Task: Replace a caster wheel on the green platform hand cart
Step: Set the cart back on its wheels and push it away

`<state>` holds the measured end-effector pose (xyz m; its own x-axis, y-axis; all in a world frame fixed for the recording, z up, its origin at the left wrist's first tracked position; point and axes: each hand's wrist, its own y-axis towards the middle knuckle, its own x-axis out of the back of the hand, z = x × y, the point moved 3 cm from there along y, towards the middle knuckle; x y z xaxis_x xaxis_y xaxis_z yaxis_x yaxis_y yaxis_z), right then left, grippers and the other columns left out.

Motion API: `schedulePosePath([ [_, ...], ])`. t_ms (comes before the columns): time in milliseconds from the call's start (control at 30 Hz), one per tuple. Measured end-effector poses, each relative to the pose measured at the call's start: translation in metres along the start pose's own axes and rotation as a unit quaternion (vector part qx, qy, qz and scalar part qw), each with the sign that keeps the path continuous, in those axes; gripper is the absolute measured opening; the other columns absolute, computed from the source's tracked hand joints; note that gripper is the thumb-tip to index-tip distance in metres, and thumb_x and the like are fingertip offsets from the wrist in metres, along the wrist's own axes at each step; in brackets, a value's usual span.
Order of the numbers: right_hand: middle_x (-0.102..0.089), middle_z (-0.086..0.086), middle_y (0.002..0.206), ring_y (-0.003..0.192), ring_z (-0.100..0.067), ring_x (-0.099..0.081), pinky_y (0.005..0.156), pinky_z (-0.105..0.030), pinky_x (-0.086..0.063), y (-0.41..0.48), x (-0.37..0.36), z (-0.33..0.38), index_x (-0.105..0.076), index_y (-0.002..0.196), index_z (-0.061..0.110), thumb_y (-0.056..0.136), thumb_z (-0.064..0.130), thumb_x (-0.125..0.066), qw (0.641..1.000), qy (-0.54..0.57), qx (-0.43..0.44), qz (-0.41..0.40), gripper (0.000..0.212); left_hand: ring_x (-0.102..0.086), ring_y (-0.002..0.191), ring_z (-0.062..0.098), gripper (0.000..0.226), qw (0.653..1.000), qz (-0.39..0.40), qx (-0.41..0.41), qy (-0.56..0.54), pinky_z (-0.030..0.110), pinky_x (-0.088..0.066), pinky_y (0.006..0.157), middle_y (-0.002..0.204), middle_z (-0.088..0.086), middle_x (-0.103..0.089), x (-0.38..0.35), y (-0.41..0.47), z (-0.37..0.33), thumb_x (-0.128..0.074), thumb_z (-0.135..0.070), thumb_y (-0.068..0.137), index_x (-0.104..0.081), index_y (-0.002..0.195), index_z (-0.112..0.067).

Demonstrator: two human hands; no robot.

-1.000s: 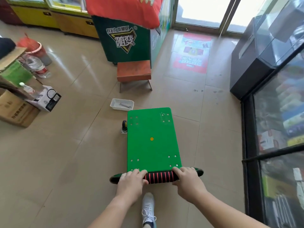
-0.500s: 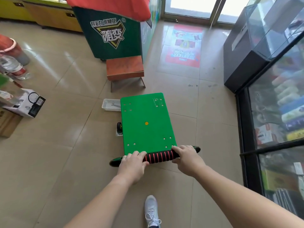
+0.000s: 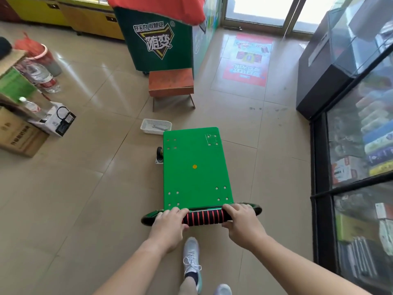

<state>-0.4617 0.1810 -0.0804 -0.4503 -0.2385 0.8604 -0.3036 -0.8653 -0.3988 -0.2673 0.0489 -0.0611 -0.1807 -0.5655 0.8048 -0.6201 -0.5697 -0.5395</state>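
Head view, left hand [image 3: 170, 223] and right hand [image 3: 241, 223] both curled around green cart's [image 3: 193, 167] striped handle [image 3: 204, 217]

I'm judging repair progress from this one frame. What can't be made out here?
Head view:
- Mounted wheels: hidden under the green cart deck.
- Loose caster: partly hidden by the deck's left edge.
- Tool in the white basket: too small to identify.
- Handle: partly covered by left hand and right hand.
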Motion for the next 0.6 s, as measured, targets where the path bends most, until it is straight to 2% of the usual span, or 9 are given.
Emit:
schedulePosePath([
  [167, -0.058, 0.005, 0.127, 0.119, -0.023, -0.05, 0.109, -0.036, -0.031, -0.073, -0.026, -0.002, -0.048, 0.136, 0.031, 0.094, 0.046, -0.056, 1.0, 0.005, 0.001, 0.023, 0.046, -0.045, 0.132, 0.019, 0.051, 1.0, -0.001, 0.008, -0.022, 0.037, -0.029, 0.117, 0.143, -0.008, -0.05, -0.045, -0.065, -0.02, -0.051, -0.037, 0.103, -0.037, 0.152, -0.034],
  [267, -0.058, 0.006, 0.122, 0.116, -0.022, -0.05, 0.107, -0.036, -0.031, -0.113, -0.045, -0.005, -0.047, 0.135, 0.031, 0.094, 0.046, -0.055, 0.999, -0.007, 0.005, 0.04, 0.045, -0.046, 0.13, 0.015, 0.048, 0.999, 0.003, 0.013, -0.038, 0.036, -0.029, 0.117, 0.139, -0.012, -0.051, -0.071, -0.1, -0.029, -0.053, -0.037, 0.103, -0.039, 0.149, -0.038],
  [433, -0.064, 0.006, 0.113, 0.111, -0.024, -0.056, 0.102, -0.038, -0.036, -0.159, -0.07, -0.009, -0.055, 0.13, 0.03, 0.083, 0.047, -0.065, 0.999, 0.013, 0.007, 0.046, 0.052, -0.046, 0.126, 0.012, 0.046, 0.999, 0.021, 0.014, -0.035, 0.032, -0.029, 0.111, 0.135, -0.015, -0.05, -0.099, -0.141, -0.04, -0.053, -0.037, 0.102, -0.038, 0.146, -0.041],
  [600, -0.057, 0.011, 0.124, 0.121, -0.018, -0.049, 0.105, -0.035, -0.024, -0.183, -0.075, -0.009, -0.048, 0.137, 0.037, 0.087, 0.046, -0.059, 0.996, 0.026, 0.007, 0.088, 0.052, -0.045, 0.128, 0.013, 0.049, 0.997, 0.065, 0.016, -0.029, 0.035, -0.027, 0.114, 0.138, -0.014, -0.048, -0.111, -0.161, -0.042, -0.054, -0.037, 0.101, -0.036, 0.147, -0.042],
])
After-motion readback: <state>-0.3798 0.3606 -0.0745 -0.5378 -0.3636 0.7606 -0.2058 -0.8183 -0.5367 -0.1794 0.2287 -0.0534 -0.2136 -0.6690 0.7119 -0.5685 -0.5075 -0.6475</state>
